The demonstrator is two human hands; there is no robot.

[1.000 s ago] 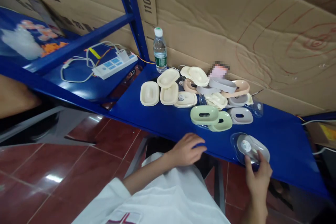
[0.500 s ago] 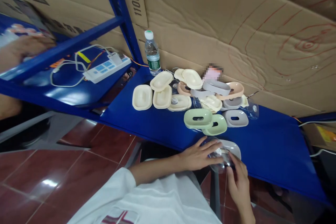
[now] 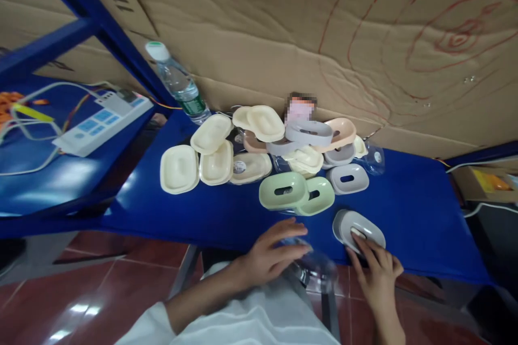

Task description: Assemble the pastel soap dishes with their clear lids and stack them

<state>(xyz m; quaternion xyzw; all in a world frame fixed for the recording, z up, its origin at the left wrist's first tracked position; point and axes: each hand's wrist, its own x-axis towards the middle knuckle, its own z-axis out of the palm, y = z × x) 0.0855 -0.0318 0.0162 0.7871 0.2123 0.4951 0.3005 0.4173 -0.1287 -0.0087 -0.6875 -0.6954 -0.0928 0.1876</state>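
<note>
My left hand (image 3: 279, 250) has its fingers wrapped round a clear plastic piece (image 3: 315, 269), which hangs over the table's front edge. To its right, my right hand (image 3: 374, 267) grips a grey oval dish (image 3: 364, 226) at its front side, with fingertips at the slot. Another grey rim shows under that dish. Behind my hands lie two green slotted dishes (image 3: 282, 191), overlapping. A grey slotted dish (image 3: 350, 179) rests to the right of them. Several cream dishes (image 3: 179, 168) spread to the left, and grey and peach rings (image 3: 342, 132) are piled farther back.
A water bottle (image 3: 182, 89) stands at the back left against a cardboard wall (image 3: 251, 27). A white power strip (image 3: 103, 124) with cables lies on the blue surface at the left. Blue frame bars cross the upper left. An open box (image 3: 481, 183) stands at the far right.
My hands have moved apart. The clear piece has come away from the grey dish with my left hand, and my right hand has taken hold of the dish. The view has shifted.
</note>
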